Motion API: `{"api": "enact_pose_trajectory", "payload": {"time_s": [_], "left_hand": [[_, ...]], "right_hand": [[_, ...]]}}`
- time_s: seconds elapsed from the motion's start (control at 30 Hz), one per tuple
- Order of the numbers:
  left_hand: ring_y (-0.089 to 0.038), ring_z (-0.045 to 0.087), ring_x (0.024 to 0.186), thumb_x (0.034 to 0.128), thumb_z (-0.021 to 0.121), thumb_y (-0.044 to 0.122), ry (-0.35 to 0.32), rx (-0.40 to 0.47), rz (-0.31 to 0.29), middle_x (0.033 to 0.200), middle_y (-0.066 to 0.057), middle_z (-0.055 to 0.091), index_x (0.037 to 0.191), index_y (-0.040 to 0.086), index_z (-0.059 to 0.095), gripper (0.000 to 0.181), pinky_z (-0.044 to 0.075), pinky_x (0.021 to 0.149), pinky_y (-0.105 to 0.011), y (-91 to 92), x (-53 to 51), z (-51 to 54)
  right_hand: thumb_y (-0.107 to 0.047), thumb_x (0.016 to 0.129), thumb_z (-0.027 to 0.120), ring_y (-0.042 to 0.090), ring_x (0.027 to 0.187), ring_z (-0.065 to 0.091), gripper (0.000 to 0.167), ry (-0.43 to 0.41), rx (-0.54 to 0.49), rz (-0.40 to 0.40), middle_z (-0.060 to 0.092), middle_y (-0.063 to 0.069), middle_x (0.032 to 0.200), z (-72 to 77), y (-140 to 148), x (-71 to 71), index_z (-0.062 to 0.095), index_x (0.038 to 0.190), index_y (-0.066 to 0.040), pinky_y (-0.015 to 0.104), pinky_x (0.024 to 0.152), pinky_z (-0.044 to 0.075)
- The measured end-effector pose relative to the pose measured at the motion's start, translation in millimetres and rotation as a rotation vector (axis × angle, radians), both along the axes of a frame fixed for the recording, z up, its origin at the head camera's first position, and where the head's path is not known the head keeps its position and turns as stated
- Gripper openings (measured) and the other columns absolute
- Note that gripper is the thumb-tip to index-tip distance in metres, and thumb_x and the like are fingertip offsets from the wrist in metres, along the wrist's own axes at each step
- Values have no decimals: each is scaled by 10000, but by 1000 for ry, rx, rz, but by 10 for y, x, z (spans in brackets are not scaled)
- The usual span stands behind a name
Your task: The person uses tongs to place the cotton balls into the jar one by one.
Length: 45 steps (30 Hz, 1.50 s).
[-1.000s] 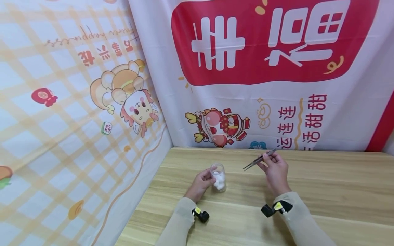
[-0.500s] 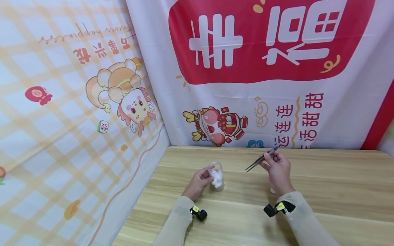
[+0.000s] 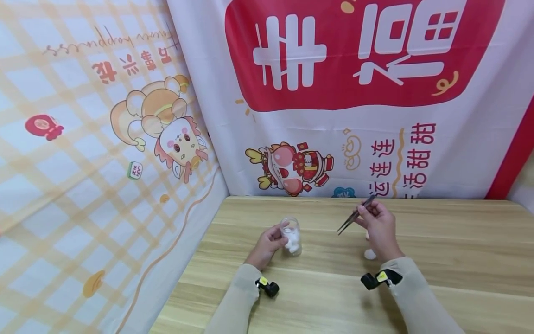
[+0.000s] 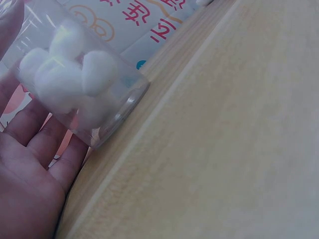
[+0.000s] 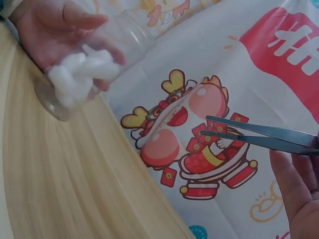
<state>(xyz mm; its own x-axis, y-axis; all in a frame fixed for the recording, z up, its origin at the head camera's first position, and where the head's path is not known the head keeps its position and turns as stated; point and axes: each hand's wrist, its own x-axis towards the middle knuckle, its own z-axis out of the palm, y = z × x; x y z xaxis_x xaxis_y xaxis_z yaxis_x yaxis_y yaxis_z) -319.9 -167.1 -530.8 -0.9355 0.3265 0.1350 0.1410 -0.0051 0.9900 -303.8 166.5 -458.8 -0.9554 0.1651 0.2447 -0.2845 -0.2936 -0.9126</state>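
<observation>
My left hand grips a clear jar with several white cotton balls in it. In the left wrist view the jar's base meets the wooden tabletop, and the thumb and fingers sit around its side. Off to the right, my right hand pinches metal tweezers above the table. Nothing lies between the tweezer tips, which stand slightly apart in the right wrist view. A white cotton ball rests on the table by my right wrist; a paler piece beyond it is mostly hidden by the hand.
The wooden table runs back to a white and red printed cloth. A checked printed cloth hangs along the left side. A small black camera is strapped on each wrist.
My right hand has shifted slightly right relative to the jar, tweezers still pinched and turned steeper. The cotton ball beside that wrist has come into view. The left hand keeps holding the jar.
</observation>
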Motion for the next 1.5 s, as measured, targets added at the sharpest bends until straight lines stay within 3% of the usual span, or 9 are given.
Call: {"api": "enact_pose_trajectory", "payload": {"time_s": [0.2, 0.4, 1.03, 1.5], "left_hand": [[-232, 510, 1251, 885, 719, 229, -3, 4, -5, 1342, -86, 579, 1431, 124, 488, 602, 437, 1007, -309, 6, 11, 9], [-234, 529, 1231, 879, 728, 209, 8, 11, 7, 1343, -118, 570, 1414, 127, 510, 583, 438, 1007, -313, 10, 2, 8], [-241, 513, 1250, 885, 718, 168, 6, 13, 3, 1375, -148, 538, 1419, 114, 499, 580, 421, 1026, -322, -7, -19, -20], [-235, 514, 1249, 896, 706, 160, 5, 19, -8, 1375, -160, 536, 1427, 95, 484, 580, 421, 1024, -312, -9, -5, 1]], "right_hand": [[-221, 892, 699, 180, 944, 651, 345, -63, -74, -34, 612, 103, 1026, -31, 109, -39, 564, 1136, -18, 352, 808, 553], [-103, 908, 680, 154, 881, 656, 214, -68, -158, -96, 616, 89, 953, -50, 227, -107, 580, 1076, -15, 330, 777, 561], [-16, 908, 657, 147, 849, 660, 160, -97, -252, -183, 632, 96, 947, -242, 442, -188, 587, 1051, -14, 309, 762, 563], [-7, 911, 650, 167, 876, 626, 140, -123, -217, -276, 587, 84, 949, -331, 523, -244, 594, 1039, -16, 279, 746, 565]]}}
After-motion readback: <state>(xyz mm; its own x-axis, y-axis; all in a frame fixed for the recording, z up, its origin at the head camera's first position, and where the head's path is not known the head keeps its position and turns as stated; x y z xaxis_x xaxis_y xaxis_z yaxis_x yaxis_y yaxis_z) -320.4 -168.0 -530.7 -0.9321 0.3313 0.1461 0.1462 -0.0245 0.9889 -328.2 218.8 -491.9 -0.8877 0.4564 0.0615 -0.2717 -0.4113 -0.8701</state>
